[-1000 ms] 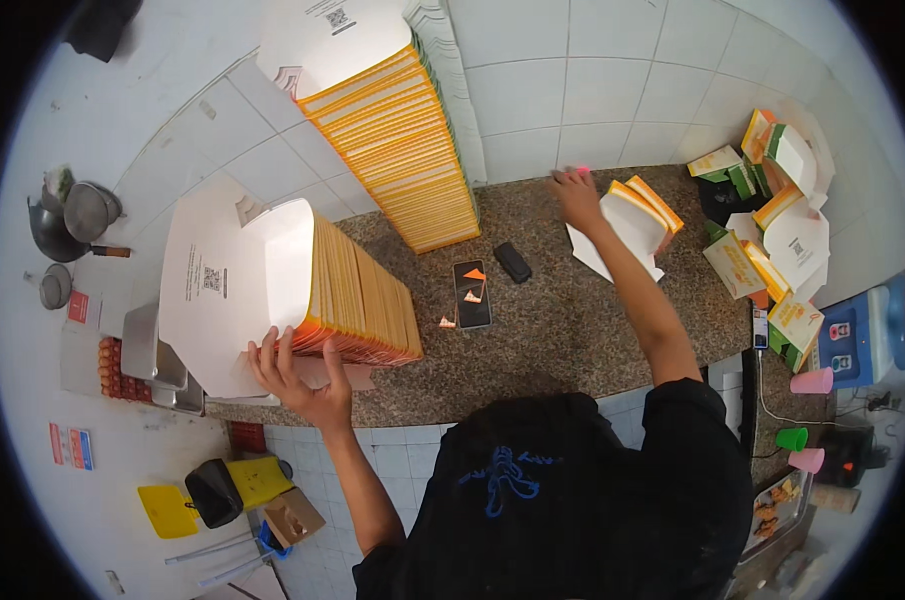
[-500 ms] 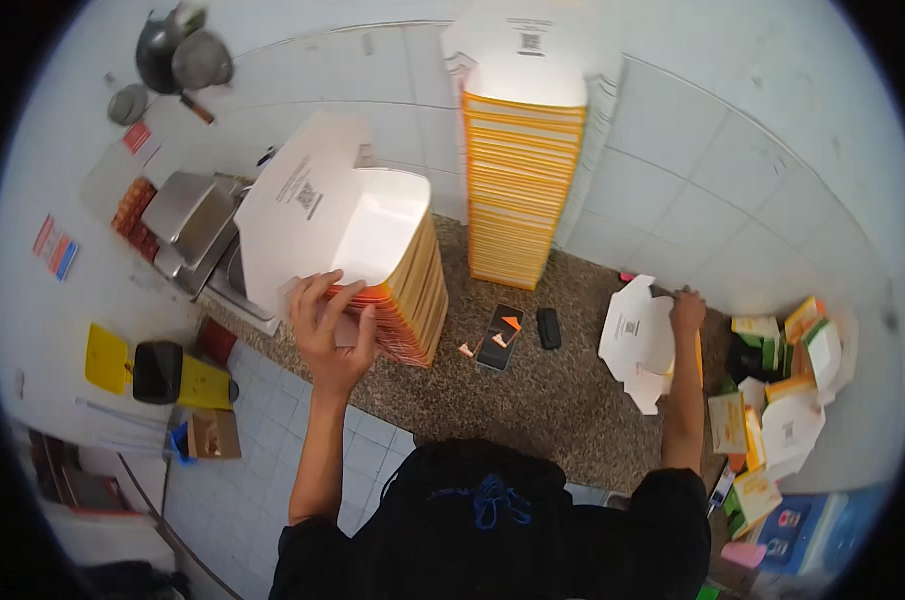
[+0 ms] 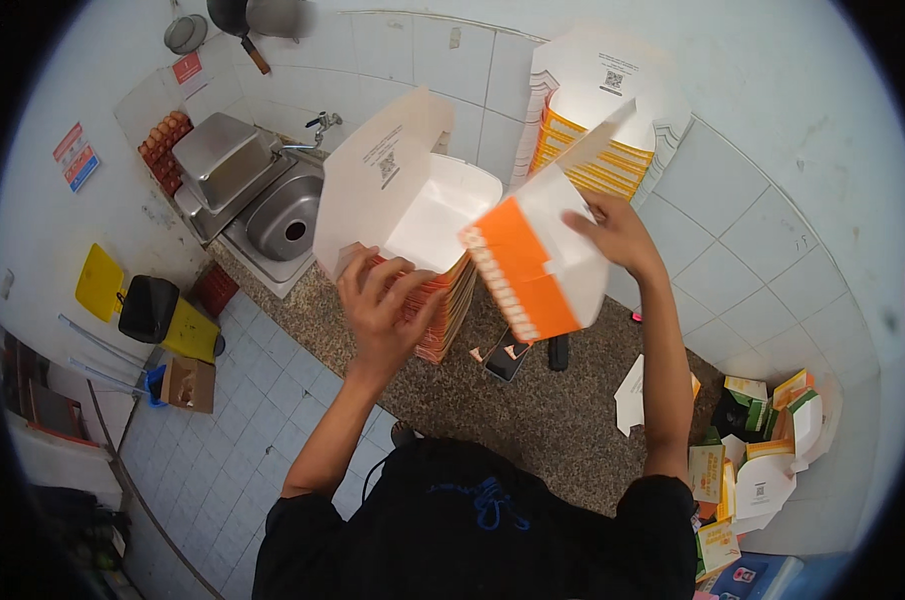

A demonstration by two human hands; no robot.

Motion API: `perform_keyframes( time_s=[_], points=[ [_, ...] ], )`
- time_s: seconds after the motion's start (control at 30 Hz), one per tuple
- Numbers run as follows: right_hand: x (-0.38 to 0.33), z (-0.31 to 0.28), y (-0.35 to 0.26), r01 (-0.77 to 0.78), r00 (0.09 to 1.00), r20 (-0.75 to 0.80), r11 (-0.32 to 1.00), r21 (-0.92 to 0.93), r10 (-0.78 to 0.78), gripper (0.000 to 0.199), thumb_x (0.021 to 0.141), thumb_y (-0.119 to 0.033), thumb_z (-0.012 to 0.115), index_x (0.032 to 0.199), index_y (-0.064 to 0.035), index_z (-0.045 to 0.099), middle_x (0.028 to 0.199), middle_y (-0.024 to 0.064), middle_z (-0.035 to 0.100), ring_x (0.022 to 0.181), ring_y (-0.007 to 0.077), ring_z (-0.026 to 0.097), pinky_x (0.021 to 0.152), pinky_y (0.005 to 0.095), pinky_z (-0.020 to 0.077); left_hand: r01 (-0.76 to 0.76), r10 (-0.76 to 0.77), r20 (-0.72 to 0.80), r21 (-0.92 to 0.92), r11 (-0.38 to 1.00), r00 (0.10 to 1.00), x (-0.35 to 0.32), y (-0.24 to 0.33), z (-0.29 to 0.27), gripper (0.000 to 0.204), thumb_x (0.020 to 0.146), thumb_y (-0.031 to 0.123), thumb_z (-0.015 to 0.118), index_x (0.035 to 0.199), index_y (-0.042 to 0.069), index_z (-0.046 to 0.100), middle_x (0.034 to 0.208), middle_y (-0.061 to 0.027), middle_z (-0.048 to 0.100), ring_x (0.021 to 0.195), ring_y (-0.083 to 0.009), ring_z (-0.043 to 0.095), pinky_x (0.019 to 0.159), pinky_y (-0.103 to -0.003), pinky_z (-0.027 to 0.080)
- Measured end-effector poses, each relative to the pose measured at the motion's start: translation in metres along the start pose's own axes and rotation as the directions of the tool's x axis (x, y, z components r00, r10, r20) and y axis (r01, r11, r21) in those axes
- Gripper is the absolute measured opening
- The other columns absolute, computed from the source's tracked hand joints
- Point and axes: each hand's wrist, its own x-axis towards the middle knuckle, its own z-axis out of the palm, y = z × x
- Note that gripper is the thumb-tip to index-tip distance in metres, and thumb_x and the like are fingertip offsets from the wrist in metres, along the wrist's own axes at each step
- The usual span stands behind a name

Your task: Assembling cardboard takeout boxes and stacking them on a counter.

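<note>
**Carton blank lifted over a speckled worktop**

The speckled stone worktop runs from the steel sink at the far left to a heap of small printed boxes at the near right. White wall tiles rise behind it. Against the wall stands a tall stack of flat orange-and-white cartons, with white flaps fanned out on top. To its left and nearer the person sits a lower stack of the same cartons; its topmost white flap stands up tilted above it.

The right hand holds one carton blank raised above the worktop, between the two stacks; fingers are closed on its white upper part while the orange panel tilts down toward the left. The left hand rests on the near side of the lower stack, fingers spread and curled against the carton edges.

On the worktop, under the raised blank, lie a phone and a small dark object, just beside each other. On the tiled floor at the left stand a yellow-and-black bin and a small brown cardboard box.
</note>
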Motion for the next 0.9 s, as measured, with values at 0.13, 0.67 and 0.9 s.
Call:
perform_keyframes(
  time_s=[0.13, 0.67, 0.9],
  points=[
    [0.079, 0.033, -0.050, 0.142, 0.986, 0.125, 0.941, -0.308, -0.108, 0.043, 0.084, -0.032, 0.068, 0.114, -0.0016, 0.068, 0.102, 0.0181, 0.070, 0.092, 0.0298, 0.066, 0.084, 0.0380, 0.0508, -0.029, 0.029, -0.012, 0.007, 1.000, 1.000, -0.009, 0.002, 0.000, 0.032, 0.068, 0.020, 0.086, 0.096, 0.015, 0.071, 0.109, -0.0023, 0.061, 0.118, -0.0314, 0.050, 0.099, -0.050, 0.037],
    [0.123, 0.095, -0.074, 0.133, 0.979, 0.037, 0.494, -0.859, -0.199, 0.034, 0.080, -0.030, 0.073, 0.098, -0.0012, 0.068, 0.097, 0.0178, 0.070, 0.096, 0.0317, 0.068, 0.080, 0.0429, 0.0539, 0.111, -0.111, 0.010, -0.021, 0.994, 0.994, 0.029, 0.014, -0.020, 0.016, 0.072, 0.021, 0.083, 0.072, 0.013, 0.070, 0.071, 0.0026, 0.066, 0.081, -0.0189, 0.059, 0.080, -0.036, 0.046],
    [0.022, 0.104, -0.133, 0.381, 0.845, 0.493, 0.881, -0.280, -0.208, 0.043, 0.091, -0.024, 0.065, 0.124, -0.0003, 0.053, 0.089, 0.0189, 0.066, 0.089, 0.0352, 0.065, 0.073, 0.0427, 0.0503, 0.160, -0.174, -0.058, -0.198, 0.967, 0.983, 0.022, 0.011, -0.007, 0.017, 0.074, 0.017, 0.080, 0.069, 0.009, 0.067, 0.069, -0.0004, 0.064, 0.057, -0.0160, 0.063, 0.053, -0.030, 0.050]
  ],
)
